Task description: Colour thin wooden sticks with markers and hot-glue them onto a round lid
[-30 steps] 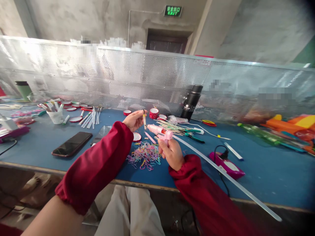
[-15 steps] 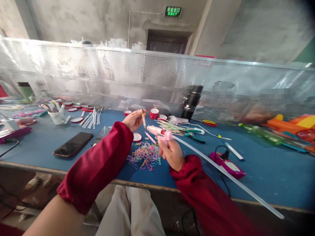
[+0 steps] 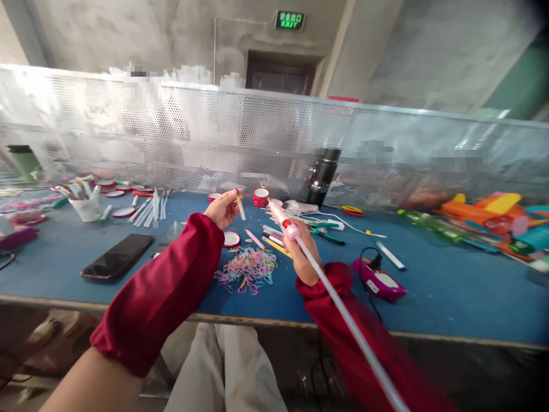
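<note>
My left hand [image 3: 222, 210] pinches a short, pale yellowish stick [image 3: 241, 208] above the table, its lower end pointing down. In my right hand [image 3: 305, 256] is a pink hot glue gun [image 3: 280, 216], its nozzle aimed away from me and apart from the stick. A long translucent glue stick [image 3: 343, 306] runs out of its back toward me. Below and between both hands lies a heap of small coloured rubber bands [image 3: 247, 269]. Beside it are a round red-rimmed lid [image 3: 231, 239] and a pink pen-like stick [image 3: 255, 239].
A phone [image 3: 116, 256] lies left, behind it a white cup of markers [image 3: 86, 207]. A black bottle [image 3: 323, 178] and green-handled pliers [image 3: 328, 236] stand and lie beyond my right hand. A purple power strip [image 3: 380, 280] is at right; a perforated metal screen [image 3: 266, 137] borders the back.
My right hand has turned the glue gun away from the stick, and its nozzle now points forward. The long glue stick has swung toward me. My left hand still holds the pale stick.
</note>
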Available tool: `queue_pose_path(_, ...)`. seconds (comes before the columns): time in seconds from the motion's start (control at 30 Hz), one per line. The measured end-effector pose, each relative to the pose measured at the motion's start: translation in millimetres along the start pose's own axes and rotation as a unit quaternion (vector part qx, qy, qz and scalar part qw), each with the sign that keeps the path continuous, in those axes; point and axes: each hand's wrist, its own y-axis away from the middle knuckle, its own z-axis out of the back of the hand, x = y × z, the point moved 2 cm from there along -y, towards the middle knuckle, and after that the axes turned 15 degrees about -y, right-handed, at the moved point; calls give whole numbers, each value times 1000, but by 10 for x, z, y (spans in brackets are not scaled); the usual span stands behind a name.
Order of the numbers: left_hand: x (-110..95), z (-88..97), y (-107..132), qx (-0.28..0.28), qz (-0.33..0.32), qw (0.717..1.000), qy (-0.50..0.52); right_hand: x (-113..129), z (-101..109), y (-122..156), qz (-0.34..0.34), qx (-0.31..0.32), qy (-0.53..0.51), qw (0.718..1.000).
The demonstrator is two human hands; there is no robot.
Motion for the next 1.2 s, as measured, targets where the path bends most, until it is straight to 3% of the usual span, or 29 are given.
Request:
queue_pose_path(0.17,-8,-6,-4,-9,5,1000,7,-67,575,-52,-11,2,173,985)
queue_pose_path(0.33,0,-21,-11,-3,4,1000,14,-284,901,195,-12,88,291,953)
queue_pose_path(0.47,5,-28,-4,8,11,1000,18,-402,929,398,-85,141,358,919)
queue_pose_path(0.63,11,-38,1,13,2,1000,26,-436,888,441,-143,182,391,891)
queue_pose_path(0.77,21,-41,-2,13,4,999,29,-464,878,463,-150,194,425,871)
queue_pose_path(0.93,16,-69,16,31,4,999,33,-285,882,464,-89,165,506,842)
queue_pose_path(1.0,17,-102,44,48,11,999,18,-115,859,372,-40,137,481,865)
queue_pose_path(1.07,31,-148,75,81,28,996,-4,69,786,212,4,128,376,918)
queue_pose_path(1.13,55,-195,101,121,36,992,-24,226,666,8,19,83,254,963)
queue_pose_path(1.2,83,-228,122,151,43,987,-37,307,477,-195,5,49,155,987)
